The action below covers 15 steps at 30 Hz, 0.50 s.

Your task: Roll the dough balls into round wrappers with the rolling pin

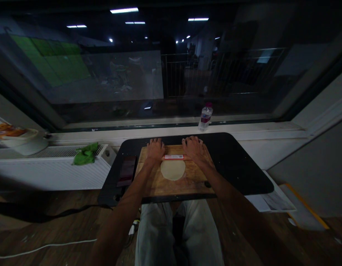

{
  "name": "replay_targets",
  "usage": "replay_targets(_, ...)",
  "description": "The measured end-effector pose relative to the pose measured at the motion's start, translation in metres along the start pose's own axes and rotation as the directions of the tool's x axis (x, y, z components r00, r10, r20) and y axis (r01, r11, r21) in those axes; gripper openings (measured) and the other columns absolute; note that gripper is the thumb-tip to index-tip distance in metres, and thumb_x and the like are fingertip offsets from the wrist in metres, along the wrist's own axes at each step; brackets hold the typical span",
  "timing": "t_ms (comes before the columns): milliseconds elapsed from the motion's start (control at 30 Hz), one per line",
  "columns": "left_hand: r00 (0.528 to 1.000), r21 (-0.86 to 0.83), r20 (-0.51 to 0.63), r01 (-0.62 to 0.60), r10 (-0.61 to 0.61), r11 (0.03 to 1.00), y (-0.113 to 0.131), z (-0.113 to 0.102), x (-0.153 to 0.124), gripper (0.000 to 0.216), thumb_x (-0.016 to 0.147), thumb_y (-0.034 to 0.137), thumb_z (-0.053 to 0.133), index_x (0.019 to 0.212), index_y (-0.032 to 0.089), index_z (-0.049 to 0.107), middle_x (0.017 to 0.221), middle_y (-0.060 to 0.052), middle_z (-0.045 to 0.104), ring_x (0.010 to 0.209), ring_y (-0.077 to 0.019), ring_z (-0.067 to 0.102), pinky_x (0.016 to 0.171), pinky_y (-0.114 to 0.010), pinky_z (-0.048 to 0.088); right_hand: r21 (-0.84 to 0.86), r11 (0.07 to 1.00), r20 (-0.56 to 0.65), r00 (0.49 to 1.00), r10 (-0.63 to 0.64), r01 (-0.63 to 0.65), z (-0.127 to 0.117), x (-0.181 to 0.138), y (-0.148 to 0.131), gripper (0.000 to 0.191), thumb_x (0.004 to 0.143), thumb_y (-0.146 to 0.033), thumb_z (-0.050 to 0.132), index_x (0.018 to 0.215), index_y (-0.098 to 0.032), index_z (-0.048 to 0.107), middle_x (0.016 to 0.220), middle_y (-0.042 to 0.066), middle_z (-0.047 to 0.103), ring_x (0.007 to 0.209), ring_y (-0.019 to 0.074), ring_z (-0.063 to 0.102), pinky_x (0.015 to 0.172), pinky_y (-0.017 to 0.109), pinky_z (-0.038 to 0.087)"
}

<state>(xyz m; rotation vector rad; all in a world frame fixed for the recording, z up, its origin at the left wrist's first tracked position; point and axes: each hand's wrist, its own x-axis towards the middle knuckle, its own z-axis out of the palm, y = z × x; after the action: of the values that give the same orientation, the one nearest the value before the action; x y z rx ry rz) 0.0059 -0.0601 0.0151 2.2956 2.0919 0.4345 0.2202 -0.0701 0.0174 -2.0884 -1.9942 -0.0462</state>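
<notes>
A round, flat sheet of dough lies on a wooden cutting board. Just beyond the dough's far edge is a rolling pin with a red-and-white label at its middle. My left hand is closed over the pin's left end. Over its right end, my right hand is closed in the same way. Both palms hide the pin's ends. The board rests on a black table, its near right corner showing a dark hole.
A dark phone-like slab lies left of the board. On the windowsill stands a water bottle. A green cloth hangs over the radiator, near a white bowl. Papers are at the lower right.
</notes>
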Motion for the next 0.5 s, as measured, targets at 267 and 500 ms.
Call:
replay_targets(267, 1.000, 0.040, 0.014, 0.010, -0.011, 0.999, -0.001, 0.001, -0.014, 0.040, 0.113, 0.030, 0.045, 0.139, 0.019, 0.072, 0.145, -0.019, 0.074, 0.138, -0.0360, 0.063, 0.114, -0.050, 0.052, -0.035, 0.999, 0.039, 0.999, 0.000, 0.001, -0.004, -0.014, -0.002, 0.055, 0.120, -0.045, 0.034, 0.135, -0.016, 0.079, 0.145, 0.021, 0.072, 0.136, 0.0357, 0.057, 0.115, 0.052, 0.042)
replay_targets(500, 1.000, 0.079, 0.000, 0.004, -0.004, 0.997, 0.002, 0.001, -0.039, 0.038, 0.113, 0.031, 0.046, 0.129, 0.018, 0.078, 0.141, -0.019, 0.077, 0.135, -0.0364, 0.064, 0.113, -0.050, 0.049, -0.034, 0.999, 0.050, 0.999, 0.014, -0.013, -0.011, -0.039, -0.004, 0.053, 0.118, -0.046, 0.040, 0.137, -0.016, 0.079, 0.146, 0.023, 0.072, 0.140, 0.0379, 0.058, 0.120, 0.055, 0.039)
